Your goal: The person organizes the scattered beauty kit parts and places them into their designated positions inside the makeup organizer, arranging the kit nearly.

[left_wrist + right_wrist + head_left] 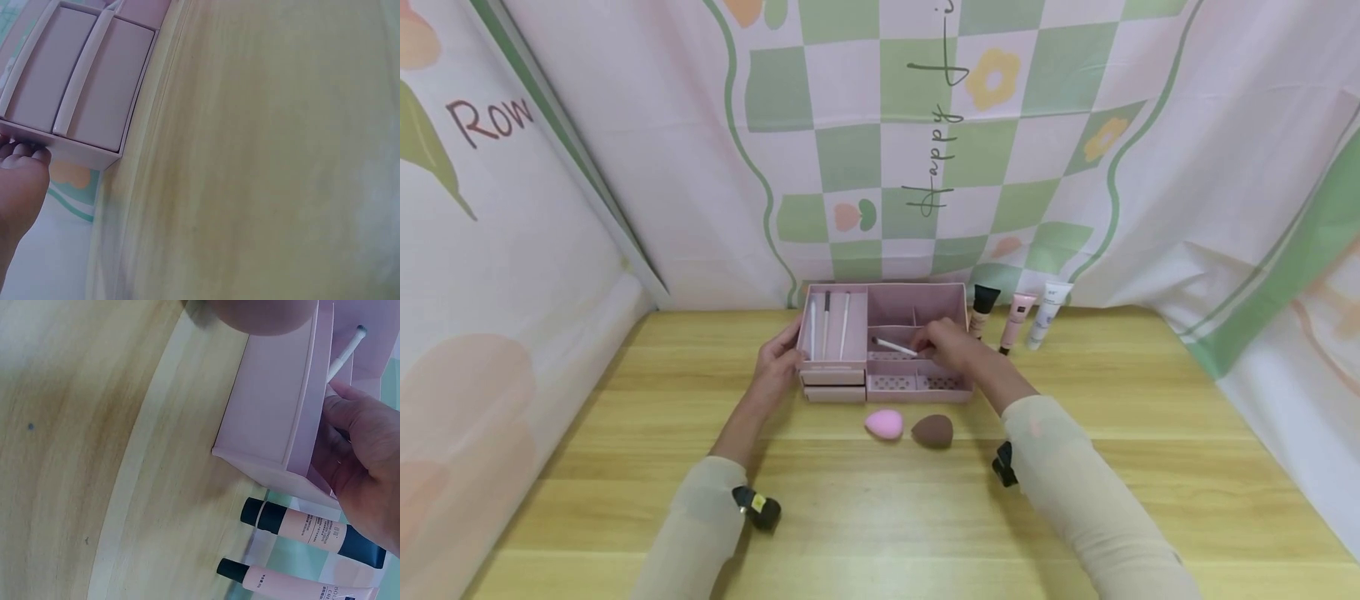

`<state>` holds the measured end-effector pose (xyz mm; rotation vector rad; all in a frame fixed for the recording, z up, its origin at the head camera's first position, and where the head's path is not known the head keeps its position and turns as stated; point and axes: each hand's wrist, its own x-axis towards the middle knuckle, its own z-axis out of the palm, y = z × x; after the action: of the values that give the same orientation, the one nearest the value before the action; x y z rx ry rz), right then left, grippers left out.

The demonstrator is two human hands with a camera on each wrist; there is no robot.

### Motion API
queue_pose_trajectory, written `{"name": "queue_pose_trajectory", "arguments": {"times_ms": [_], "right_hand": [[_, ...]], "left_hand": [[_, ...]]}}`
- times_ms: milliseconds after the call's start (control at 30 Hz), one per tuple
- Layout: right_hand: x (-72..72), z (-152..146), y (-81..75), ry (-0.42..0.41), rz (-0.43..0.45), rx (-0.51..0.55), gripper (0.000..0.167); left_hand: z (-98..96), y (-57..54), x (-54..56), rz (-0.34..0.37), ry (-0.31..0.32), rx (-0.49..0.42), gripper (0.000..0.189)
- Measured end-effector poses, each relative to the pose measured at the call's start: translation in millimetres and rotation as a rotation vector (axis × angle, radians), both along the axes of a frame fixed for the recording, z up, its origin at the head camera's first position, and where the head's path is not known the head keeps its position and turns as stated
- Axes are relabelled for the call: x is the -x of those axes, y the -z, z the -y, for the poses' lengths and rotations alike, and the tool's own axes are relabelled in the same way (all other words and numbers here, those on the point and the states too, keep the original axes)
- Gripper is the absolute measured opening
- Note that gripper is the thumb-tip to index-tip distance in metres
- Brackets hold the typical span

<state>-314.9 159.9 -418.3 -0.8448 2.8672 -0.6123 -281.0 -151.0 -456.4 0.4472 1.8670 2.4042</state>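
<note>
Pinching a white brush (893,347), the right hand (946,343) is leaning over the pink box (891,304); the left hand (777,365) is touching its side, grip unclear.

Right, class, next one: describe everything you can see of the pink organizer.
The pink organizer looks like smooth, hard plastic and stands upright near the back of the wooden table. Its left part has an open top section with three slim tools above two closed drawers with pale edge strips. Its right part is split into open compartments, some with a dotted pattern. The left hand holds its left side; the right hand, pinching a white-handled brush, is over the compartments.
</note>
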Motion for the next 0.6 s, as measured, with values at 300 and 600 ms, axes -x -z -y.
{"name": "queue_pose_trajectory", "arguments": {"times_ms": [300, 600], "right_hand": [[0.9, -0.5, -0.7, -0.012, 0.008, -0.008, 0.024], [1.0, -2.1, -0.2, -0.034, -0.029, -0.013, 0.025]], "left_hand": [[-0.2, 0.4, 0.8, -0.007, -0.006, 0.003, 0.077], [-0.8, -0.5, 0.8, -0.004, -0.003, -0.005, 0.077]]}}
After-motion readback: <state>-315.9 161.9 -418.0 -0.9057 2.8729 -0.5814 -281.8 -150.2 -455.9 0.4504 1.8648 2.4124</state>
